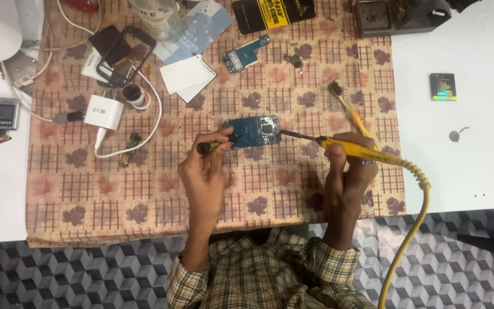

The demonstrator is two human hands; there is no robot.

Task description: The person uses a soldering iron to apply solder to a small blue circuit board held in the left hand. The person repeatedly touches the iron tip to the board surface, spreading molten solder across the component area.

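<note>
A small blue circuit board (253,131) lies on the patterned cloth (144,189) near the middle. My left hand (204,171) grips a slim black-handled tool (215,145) whose tip touches the board's left edge. My right hand (347,166) holds a yellow soldering iron (361,151); its dark tip reaches the board's right edge. The iron's yellow cord (413,229) curls down past the table's front edge.
A second blue board (246,54) lies farther back. A white charger plug (103,112) with a white cable, a small dark jar (135,94), white cards (185,74) and a toothbrush (350,111) sit around. Phone batteries lie at the left (0,113) and right (443,86).
</note>
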